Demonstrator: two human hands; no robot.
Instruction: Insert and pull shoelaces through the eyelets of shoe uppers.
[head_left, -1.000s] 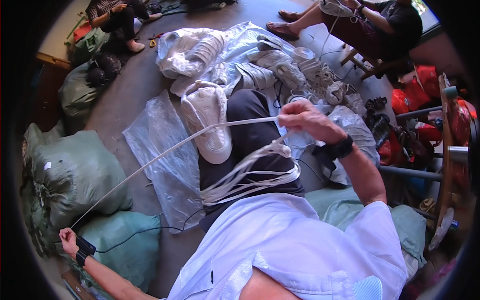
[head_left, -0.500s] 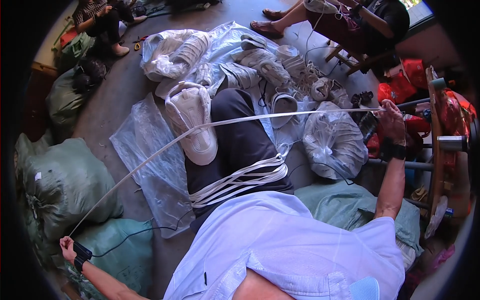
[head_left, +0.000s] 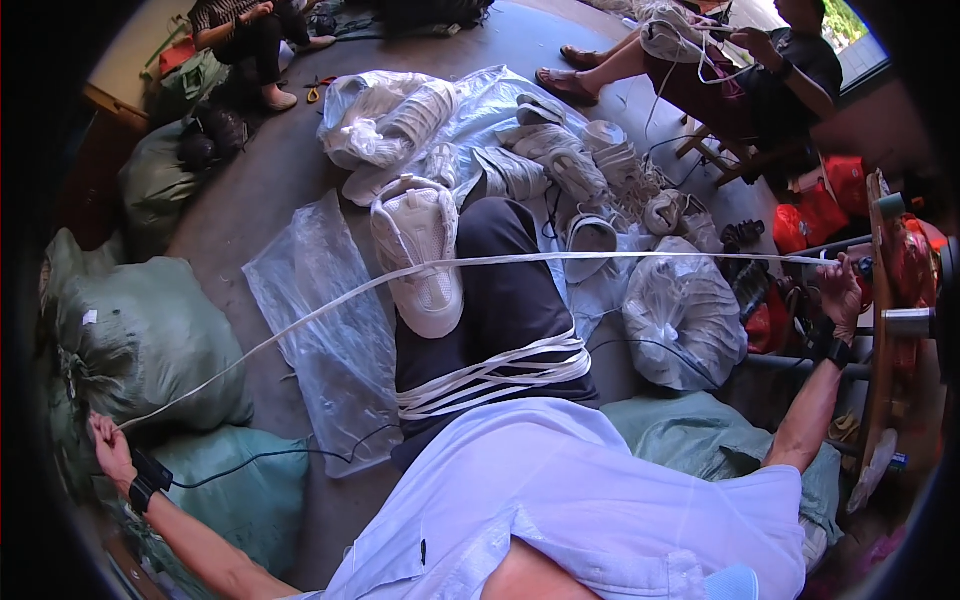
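Stretching white lace [head_left: 560, 256], I had arms spread wide. Left hand [head_left: 113, 455], far left of white shoe [head_left: 420, 247], gripped lace; right hand [head_left: 840, 292], far right of shoe, pinched it near tip. Lace crossed shoe's front; could not tell whether threaded. More laces [head_left: 495, 375] lay over my thighs, nearer me than shoe. Clear plastic sheet [head_left: 325, 330] lay left of shoe.

Right hand [head_left: 840, 291] farther right, lace [head_left: 560, 257] straighter
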